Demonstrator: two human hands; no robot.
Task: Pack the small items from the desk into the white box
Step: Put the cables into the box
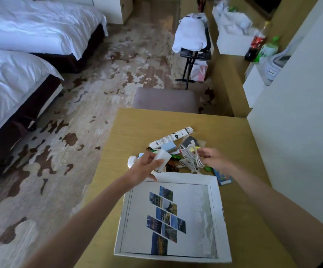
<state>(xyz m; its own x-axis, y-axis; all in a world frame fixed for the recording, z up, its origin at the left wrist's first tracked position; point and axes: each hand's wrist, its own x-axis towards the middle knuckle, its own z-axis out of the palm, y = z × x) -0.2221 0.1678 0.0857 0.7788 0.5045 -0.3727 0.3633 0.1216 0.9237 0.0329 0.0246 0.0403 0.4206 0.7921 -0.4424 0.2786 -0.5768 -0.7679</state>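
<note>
- Box (216,200), white and shallow, lies open on the near part of the desk (137,128); a printed sheet (166,215) with slanted photo tiles covers its floor.
- Left hand (143,169) is above the box's far left corner, its fingers and thumb gripping a white block (163,157).
- Right hand (213,157), just beyond the box's far rim, pinches a coiled white cable (191,161) whose loops hang towards the desk.
- Small items lie in a pile just beyond the box, between the hands:
  - a long white packet (171,137) with black print on the far side
  - a pale blue block (167,147) beside the packet
  - a clear bag (192,141) with something dark inside
  - green pens (176,156)
  - a white rounded object (131,161) at the left edge
- Blue card (222,177) lies just beside the box's far right corner.
- Grey chair seat (165,99) stands beyond the desk's far edge.
- Two white beds (21,74) are at the left.
- Drink bottles (261,43) stand on a counter at the far right.
</note>
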